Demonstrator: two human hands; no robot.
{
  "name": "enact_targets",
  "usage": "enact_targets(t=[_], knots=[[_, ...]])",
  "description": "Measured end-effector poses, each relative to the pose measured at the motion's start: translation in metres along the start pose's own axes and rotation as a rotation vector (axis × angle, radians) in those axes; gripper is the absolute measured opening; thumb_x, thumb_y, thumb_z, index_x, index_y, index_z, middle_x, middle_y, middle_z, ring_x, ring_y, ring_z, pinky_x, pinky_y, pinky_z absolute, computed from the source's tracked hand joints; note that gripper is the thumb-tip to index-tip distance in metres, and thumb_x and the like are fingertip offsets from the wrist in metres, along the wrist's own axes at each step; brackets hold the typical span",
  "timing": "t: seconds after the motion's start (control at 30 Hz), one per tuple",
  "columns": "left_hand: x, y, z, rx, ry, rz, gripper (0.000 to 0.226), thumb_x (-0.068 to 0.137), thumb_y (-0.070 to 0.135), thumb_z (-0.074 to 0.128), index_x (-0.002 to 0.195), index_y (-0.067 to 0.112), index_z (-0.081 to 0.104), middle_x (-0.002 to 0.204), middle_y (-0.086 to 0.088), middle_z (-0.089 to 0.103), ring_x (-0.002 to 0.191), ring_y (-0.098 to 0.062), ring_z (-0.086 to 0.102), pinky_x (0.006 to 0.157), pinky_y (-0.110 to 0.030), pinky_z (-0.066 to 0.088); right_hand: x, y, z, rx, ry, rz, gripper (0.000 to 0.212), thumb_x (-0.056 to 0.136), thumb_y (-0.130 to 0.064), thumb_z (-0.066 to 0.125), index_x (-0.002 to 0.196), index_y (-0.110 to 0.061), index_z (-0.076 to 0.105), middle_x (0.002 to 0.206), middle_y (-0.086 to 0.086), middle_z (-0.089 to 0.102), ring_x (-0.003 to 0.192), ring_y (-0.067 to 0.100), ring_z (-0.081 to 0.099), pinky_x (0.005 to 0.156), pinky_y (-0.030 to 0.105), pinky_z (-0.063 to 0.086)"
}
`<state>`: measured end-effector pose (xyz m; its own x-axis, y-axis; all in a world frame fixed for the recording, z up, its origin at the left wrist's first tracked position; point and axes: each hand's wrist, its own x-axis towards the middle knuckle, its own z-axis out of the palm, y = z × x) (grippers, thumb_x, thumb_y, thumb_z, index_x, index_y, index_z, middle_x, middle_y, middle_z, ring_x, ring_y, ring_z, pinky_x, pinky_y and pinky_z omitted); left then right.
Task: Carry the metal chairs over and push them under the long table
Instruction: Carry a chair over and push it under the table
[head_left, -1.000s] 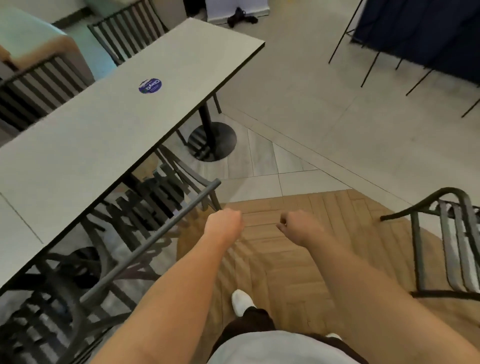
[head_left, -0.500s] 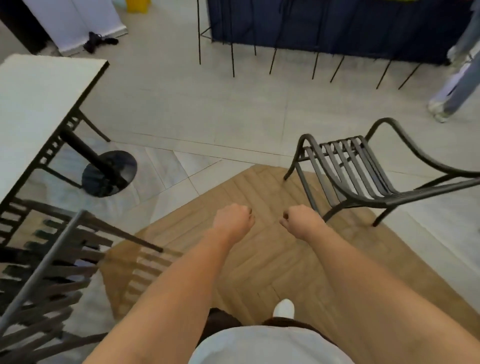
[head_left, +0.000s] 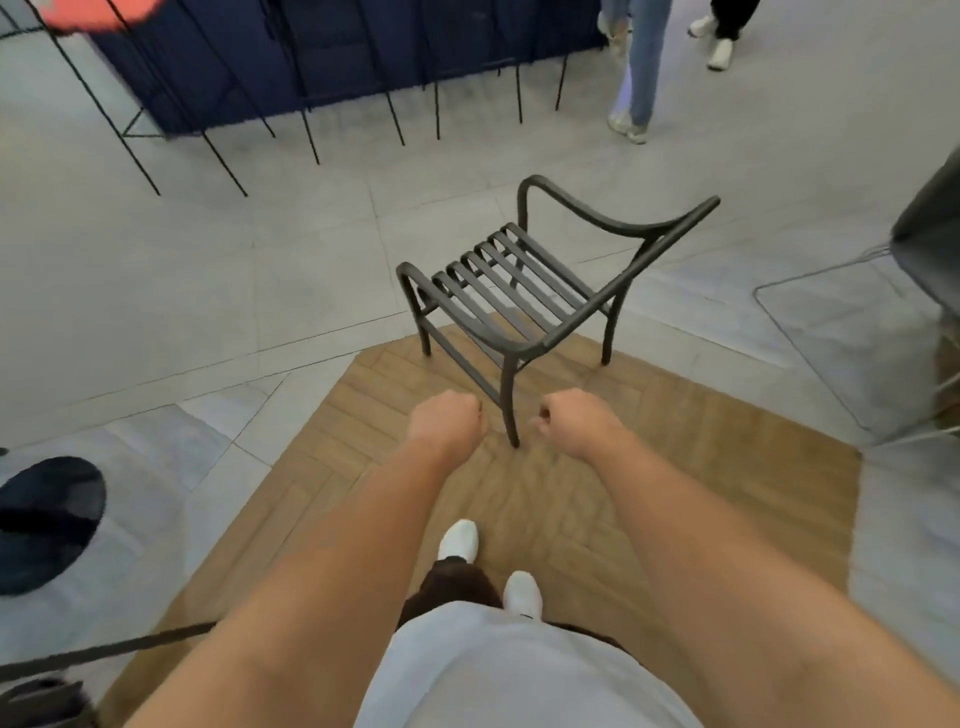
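A dark metal chair (head_left: 511, 291) with a slatted seat and curved armrests stands alone ahead of me, half on the wooden floor patch, half on the grey tiles. My left hand (head_left: 448, 420) and my right hand (head_left: 570, 421) hang in front of me as fists holding nothing, just short of the chair's nearest leg. Neither hand touches the chair. The long table is out of view; only its round black base (head_left: 49, 522) shows at the left edge. The top rail of another chair (head_left: 104, 649) crosses the bottom left corner.
A dark blue draped stand on thin black legs (head_left: 322, 67) fills the back. Other people's legs (head_left: 641, 67) walk at the top right. A dark object on a wire frame (head_left: 930, 234) stands at the right edge. My white shoes (head_left: 460, 540) are on the wood floor.
The view has swung right, away from the long table and the chairs under it. The lone chair moved from the right edge to the middle. Both fists stayed curled.
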<state>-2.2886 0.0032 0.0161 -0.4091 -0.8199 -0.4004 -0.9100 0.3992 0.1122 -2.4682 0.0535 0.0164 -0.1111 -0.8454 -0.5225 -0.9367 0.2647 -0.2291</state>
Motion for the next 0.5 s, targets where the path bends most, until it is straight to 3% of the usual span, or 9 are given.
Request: enact_targets(t=[0.23, 0.4, 0.5], knots=[[0.089, 0.055, -0.026, -0.007, 0.033, 0.083, 0.034, 0.107, 0.035, 0.037, 0.097, 0.017, 0.063, 0.083, -0.002, 0.061, 0.076, -0.026, 0.061, 0.068, -0.040, 0.056, 0.035, 0.074, -0.031, 0.049, 0.050, 0.139, 0.020, 0.100, -0.031, 0.053, 0.101, -0.017, 0.067, 0.107, 0.008, 0.068, 0.100, 0.031, 0.062, 0.072, 0.030, 0.039], [0.157, 0.063, -0.049, 0.000, 0.004, 0.123, 0.038, 0.107, 0.035, 0.036, 0.094, 0.015, 0.065, 0.081, -0.003, 0.062, 0.072, -0.025, 0.062, 0.068, -0.039, 0.057, 0.081, 0.101, -0.067, 0.087, 0.059, 0.205, 0.012, 0.096, -0.029, 0.054, 0.090, -0.022, 0.060, 0.102, 0.008, 0.070, 0.099, 0.032, 0.064, 0.072, 0.032, 0.042], [0.193, 0.067, -0.063, 0.024, -0.029, 0.144, 0.036, 0.107, 0.034, 0.035, 0.099, 0.014, 0.064, 0.087, -0.005, 0.064, 0.077, -0.027, 0.063, 0.067, -0.039, 0.054, 0.107, 0.110, -0.088, 0.119, 0.077, 0.219, 0.018, 0.095, -0.032, 0.058, 0.103, -0.017, 0.066, 0.112, 0.011, 0.069, 0.106, 0.033, 0.063, 0.082, 0.035, 0.049]])
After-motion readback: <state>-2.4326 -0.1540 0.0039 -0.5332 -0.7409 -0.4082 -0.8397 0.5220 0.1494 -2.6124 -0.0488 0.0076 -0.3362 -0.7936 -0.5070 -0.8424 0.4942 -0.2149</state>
